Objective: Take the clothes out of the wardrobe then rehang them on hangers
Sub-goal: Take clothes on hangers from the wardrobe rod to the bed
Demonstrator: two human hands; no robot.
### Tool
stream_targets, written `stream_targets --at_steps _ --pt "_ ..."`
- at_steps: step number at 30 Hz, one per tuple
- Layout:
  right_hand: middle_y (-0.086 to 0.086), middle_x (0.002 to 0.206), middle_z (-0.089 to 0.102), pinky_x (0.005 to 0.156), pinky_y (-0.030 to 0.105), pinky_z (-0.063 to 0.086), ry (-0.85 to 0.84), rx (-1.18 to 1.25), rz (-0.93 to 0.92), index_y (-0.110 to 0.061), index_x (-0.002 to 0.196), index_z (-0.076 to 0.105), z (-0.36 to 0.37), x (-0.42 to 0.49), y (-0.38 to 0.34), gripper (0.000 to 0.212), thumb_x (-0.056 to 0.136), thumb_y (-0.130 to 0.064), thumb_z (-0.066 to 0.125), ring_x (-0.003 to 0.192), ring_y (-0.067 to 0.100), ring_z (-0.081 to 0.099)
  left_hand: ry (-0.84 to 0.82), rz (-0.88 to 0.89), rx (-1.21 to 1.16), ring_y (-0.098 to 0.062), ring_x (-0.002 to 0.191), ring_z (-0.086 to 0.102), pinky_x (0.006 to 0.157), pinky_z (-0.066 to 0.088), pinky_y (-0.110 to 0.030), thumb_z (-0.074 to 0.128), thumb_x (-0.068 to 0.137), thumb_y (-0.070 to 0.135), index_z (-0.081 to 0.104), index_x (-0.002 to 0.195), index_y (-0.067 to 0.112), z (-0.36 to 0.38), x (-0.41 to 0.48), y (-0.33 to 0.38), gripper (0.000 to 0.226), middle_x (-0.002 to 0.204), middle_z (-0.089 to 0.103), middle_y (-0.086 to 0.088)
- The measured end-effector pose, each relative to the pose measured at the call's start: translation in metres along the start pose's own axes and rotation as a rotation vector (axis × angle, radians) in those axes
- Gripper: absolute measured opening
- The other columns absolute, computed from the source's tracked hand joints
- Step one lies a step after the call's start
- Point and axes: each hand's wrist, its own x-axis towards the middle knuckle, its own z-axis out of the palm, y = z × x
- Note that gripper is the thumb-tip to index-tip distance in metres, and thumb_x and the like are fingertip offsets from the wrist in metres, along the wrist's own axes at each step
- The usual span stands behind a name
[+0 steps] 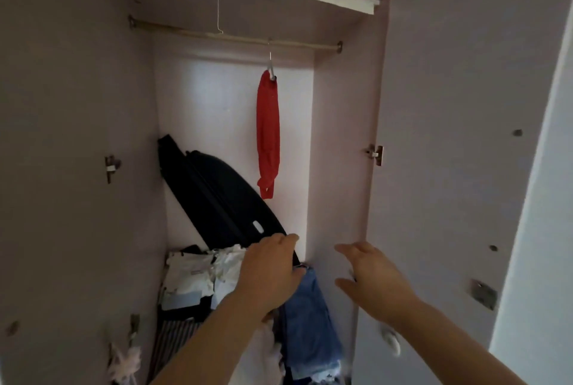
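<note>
Fingers (280,243) of the left hand (273,273) stretch forward, nearly straight and palm down, with nothing visibly held. Their tips lie at the lower edge of a black case (217,195) that leans in the wardrobe's bottom. Just left of this hand sits a heap of pale folded clothes (198,273). Directly beneath and right of its palm lie the blue jeans (307,322), with their long axis running from the back of the wardrobe toward the person. The left hand is clearly the nearer one, so a downward close would likely take them. A red garment (268,133) hangs from the rail (186,31), well above both hands. The right hand (375,279) hovers apart in front of the wardrobe's right side panel (338,136), fingers spread and relaxed, empty, forearm angled inward.
</note>
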Motion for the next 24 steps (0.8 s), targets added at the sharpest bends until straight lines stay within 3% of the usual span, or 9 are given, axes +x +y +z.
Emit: stream_targets --at_steps 5,11,15,18,24 --pt "0.0 0.142 0.036 0.102 0.016 0.03 0.04 0.034 -0.077 -0.025 0.146 0.024 0.012 0.116 -0.002 0.06 0.094 -0.034 0.052 0.125 0.013 0.039 0.073 -0.02 -0.002 -0.017 0.117 0.046 0.099 0.037 -0.034 0.049 0.092 0.042 0.034 0.14 0.02 0.014 0.095 -0.06 0.055 0.13 0.049 0.0" --pt "-0.002 0.141 0.037 0.101 0.016 0.031 0.158 0.018 -0.178 -0.026 0.145 0.025 0.002 0.243 -0.01 0.058 0.094 -0.036 0.05 0.124 0.012 0.041 0.195 -0.019 -0.016 -0.014 0.123 0.042 0.102 0.033 -0.027 0.047 0.094 0.042 0.028 0.144 0.022 0.003 0.2 -0.12 0.057 0.14 0.042 0.002" --pt "-0.005 0.141 0.039 0.1 0.018 0.033 0.288 0.007 -0.262 -0.028 0.145 0.028 -0.015 0.326 -0.016 0.056 0.094 -0.036 0.05 0.124 0.012 0.042 0.312 -0.041 -0.084 -0.013 0.131 0.035 0.11 0.026 -0.026 0.048 0.095 0.038 0.024 0.146 0.022 -0.014 0.264 -0.152 0.059 0.147 0.034 0.003" --pt "-0.002 0.139 0.041 0.101 0.022 0.035 0.41 0.025 -0.353 -0.026 0.143 0.032 -0.034 0.39 -0.019 0.052 0.095 -0.031 0.05 0.122 0.014 0.044 0.417 -0.068 -0.195 -0.011 0.132 0.033 0.105 0.019 -0.016 0.046 0.096 0.034 0.023 0.146 0.023 -0.023 0.316 -0.171 0.057 0.149 0.032 0.003" --pt "0.006 0.135 0.047 0.101 0.031 0.037 0.618 0.068 -0.457 -0.021 0.138 0.041 -0.088 0.505 -0.014 0.046 0.094 -0.02 0.051 0.121 0.021 0.046 0.529 -0.159 -0.383 -0.012 0.141 0.02 0.111 0.018 -0.024 0.036 0.099 0.035 0.01 0.149 0.021 -0.048 0.435 -0.184 0.058 0.155 0.018 0.004"
